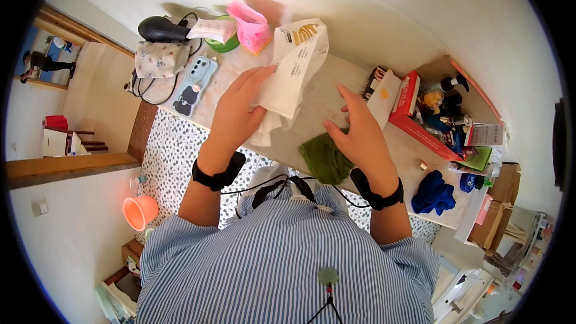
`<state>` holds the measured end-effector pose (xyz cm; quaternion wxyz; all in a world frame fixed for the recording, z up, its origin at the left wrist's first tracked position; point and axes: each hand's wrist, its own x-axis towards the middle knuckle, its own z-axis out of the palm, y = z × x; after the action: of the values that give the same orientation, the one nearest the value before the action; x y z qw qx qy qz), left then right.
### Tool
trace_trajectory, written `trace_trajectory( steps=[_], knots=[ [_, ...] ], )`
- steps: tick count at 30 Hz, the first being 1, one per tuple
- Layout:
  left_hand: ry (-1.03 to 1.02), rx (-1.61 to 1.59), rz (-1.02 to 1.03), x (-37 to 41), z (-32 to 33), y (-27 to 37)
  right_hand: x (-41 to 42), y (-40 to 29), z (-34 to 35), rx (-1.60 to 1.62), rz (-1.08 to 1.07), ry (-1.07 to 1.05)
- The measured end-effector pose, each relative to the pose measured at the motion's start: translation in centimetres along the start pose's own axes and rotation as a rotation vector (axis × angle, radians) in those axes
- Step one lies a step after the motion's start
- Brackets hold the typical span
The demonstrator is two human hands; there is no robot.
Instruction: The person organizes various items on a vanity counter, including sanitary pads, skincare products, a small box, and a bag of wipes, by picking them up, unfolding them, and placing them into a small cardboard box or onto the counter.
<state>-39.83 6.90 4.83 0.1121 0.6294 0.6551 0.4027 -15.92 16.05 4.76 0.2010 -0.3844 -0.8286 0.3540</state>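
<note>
My left hand (239,110) holds a white plastic packet with printing (294,67), fingers over its left side and thumb near the lower edge. White tissue-like material (266,131) hangs from the lower end of the packet. To the right, my right hand (362,132) is apart from the packet, its fingers spread and holding nothing. Just beneath that hand lies a crumpled dark green cloth (325,157) at the table's near edge. A light blue phone case with a dark bear figure (194,85) lies left of my left hand.
On the marble-look table (333,72) stand a black hair dryer (162,29), a patterned pouch (162,59), a pink bag (249,27) and a red box of bottles (423,130). A blue cloth (433,192) lies right. An orange bucket (140,212) is on the floor; a person (47,62) is far left.
</note>
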Motion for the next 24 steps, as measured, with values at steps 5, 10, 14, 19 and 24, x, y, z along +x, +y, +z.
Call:
trace_trajectory(
  steps=[5, 10, 14, 19, 24],
  knots=[
    [-0.260, -0.037, 0.125, -1.2, -3.5, -3.8, 1.2, -1.2, 0.5, -0.086, 0.017, 0.032],
    [-0.417, -0.038, 0.196, -2.3, -4.1, -6.0, 4.9, -3.7, 1.1, -0.171, -0.100, 0.099],
    [-0.536, -0.106, 0.156, -2.2, -6.2, -6.2, 9.5, -6.5, 2.8, -0.246, -0.160, 0.101],
    [-0.496, -0.199, 0.067, -1.6, -6.9, -7.7, 17.5, -7.6, 6.3, -0.046, -0.115, 0.050],
    [-0.341, -0.063, 0.012, -0.9, -6.0, -10.4, 21.2, -4.7, 10.5, 0.070, -0.066, 0.118]
  ],
)
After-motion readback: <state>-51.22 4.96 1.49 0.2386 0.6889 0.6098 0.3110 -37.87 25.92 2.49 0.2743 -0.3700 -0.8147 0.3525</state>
